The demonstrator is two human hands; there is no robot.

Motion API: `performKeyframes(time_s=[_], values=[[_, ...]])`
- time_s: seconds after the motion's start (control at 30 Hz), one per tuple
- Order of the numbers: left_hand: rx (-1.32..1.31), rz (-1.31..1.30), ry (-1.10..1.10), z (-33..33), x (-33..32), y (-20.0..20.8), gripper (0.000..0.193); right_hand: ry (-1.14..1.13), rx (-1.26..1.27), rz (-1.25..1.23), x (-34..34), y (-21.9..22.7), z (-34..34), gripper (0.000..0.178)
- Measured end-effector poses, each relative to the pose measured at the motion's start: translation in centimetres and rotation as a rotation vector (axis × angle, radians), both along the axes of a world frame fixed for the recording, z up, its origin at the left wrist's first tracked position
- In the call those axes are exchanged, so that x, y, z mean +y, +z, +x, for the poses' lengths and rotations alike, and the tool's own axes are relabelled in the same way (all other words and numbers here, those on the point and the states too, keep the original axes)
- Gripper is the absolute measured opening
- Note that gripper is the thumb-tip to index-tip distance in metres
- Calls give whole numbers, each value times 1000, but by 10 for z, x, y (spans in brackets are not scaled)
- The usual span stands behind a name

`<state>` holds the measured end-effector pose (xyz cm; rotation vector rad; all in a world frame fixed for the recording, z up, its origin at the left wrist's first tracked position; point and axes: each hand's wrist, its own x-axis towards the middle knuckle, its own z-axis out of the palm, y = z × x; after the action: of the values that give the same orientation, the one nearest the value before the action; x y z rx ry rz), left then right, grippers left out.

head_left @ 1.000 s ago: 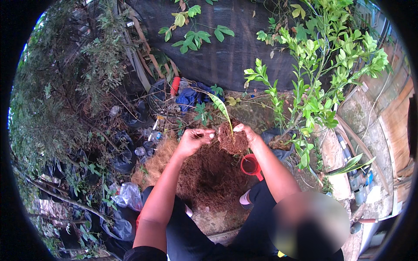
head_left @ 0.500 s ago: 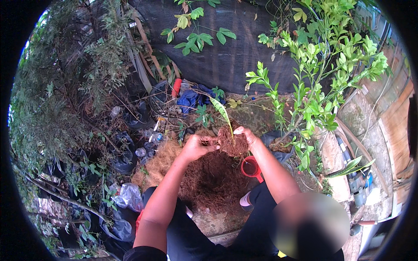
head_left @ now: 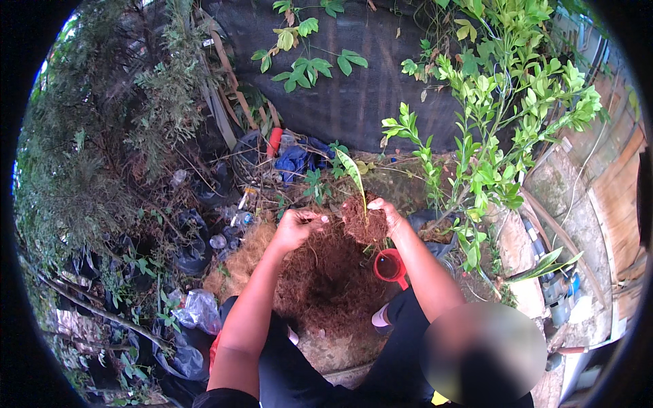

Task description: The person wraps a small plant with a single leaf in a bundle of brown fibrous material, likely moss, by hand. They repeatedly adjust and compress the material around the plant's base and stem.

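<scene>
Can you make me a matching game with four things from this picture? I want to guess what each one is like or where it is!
Things:
1. Right hand
2. Leaf
3. Cup
4. Left hand

Clues:
A. Red
B. Left of the brown clump, apart from it
C. Holding the brown clump
D. Green, rising from the brown clump

Right pairs: 1-C, 2-D, 3-A, 4-B

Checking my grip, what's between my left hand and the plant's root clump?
Head view: just an open gap between left hand and root clump.
</scene>
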<state>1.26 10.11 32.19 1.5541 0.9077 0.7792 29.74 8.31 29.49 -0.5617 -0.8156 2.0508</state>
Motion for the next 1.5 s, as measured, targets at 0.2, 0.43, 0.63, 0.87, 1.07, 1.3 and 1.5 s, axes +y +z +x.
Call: performKeyframes(time_s=[0.2, 0.43, 0.63, 0.87, 1.07, 1.3, 1.5], values=[[-1, -33, 78, -4, 4, -4, 16, 15, 106, -24, -2, 5, 1, 72], [98, -42, -88, 3, -9, -3, 25, 97, 55, -31, -4, 4, -11, 73], [47, -186, -129, 11, -11, -7, 24, 91, 23, -4, 3, -17, -6, 79], [72, 13, 22, 6, -3, -22, 13, 13, -76, -66, 9, -29, -3, 80], [-217, -48, 359, 2, 6, -16, 23, 41, -13, -13, -4, 4, -12, 81], [-293, -139, 250, 13, -7, -10, 16, 66, -27, 18, 0, -8, -9, 78], [-240, -188, 46, 25, -16, -7, 17, -176, -260, -127, 0, -25, -9, 44]])
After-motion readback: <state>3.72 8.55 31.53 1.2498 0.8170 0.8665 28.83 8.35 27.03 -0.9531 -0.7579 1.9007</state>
